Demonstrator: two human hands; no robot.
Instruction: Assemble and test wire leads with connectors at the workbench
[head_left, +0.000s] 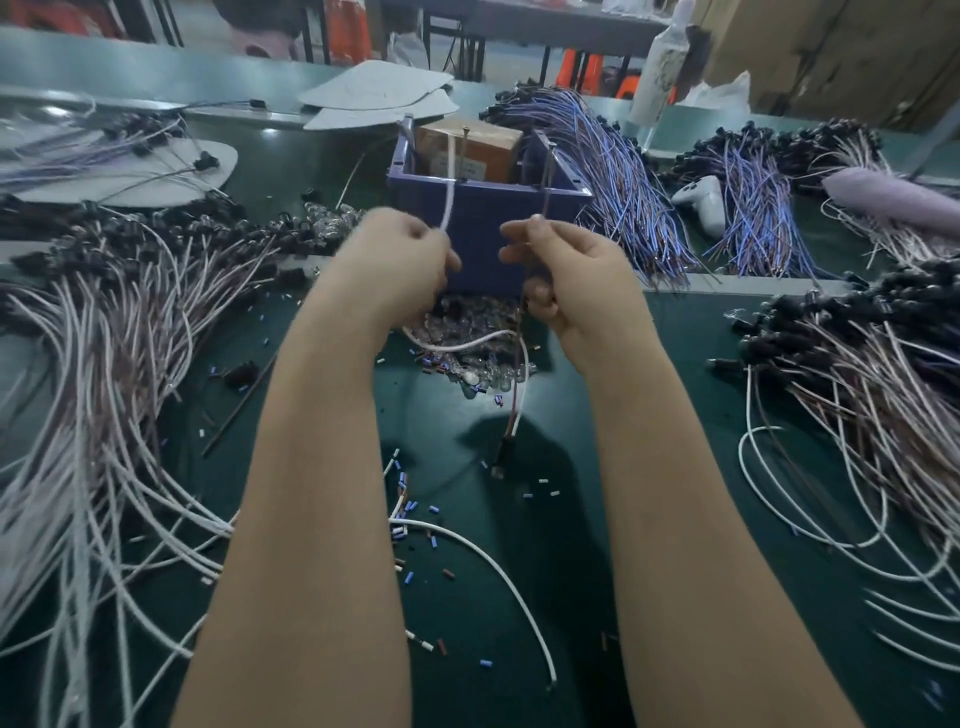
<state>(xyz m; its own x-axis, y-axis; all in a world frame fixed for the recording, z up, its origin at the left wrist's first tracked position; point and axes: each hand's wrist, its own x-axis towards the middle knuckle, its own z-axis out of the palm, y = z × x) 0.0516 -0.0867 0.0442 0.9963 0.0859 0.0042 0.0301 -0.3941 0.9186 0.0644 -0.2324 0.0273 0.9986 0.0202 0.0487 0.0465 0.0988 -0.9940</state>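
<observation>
Head view: my left hand (400, 260) pinches the white wire end (447, 210), which runs up toward the upright pins (464, 137) in the blue bin (478, 228). My right hand (561, 270) pinches the dark wire end (543, 200) likewise. I judge this the test, so I'd press each tip firmly against its pin and leave the loop slack over the bulb pile (467, 338).

blue bin (488, 228) blocks ahead | wire heaps (104, 332) flank | near mat (519, 571) open

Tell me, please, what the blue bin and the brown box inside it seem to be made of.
Blue bin: likely moulded plastic, judging by uniform colour and smooth walls. Brown box: probably cardboard, with dull tan face and pale label.
</observation>
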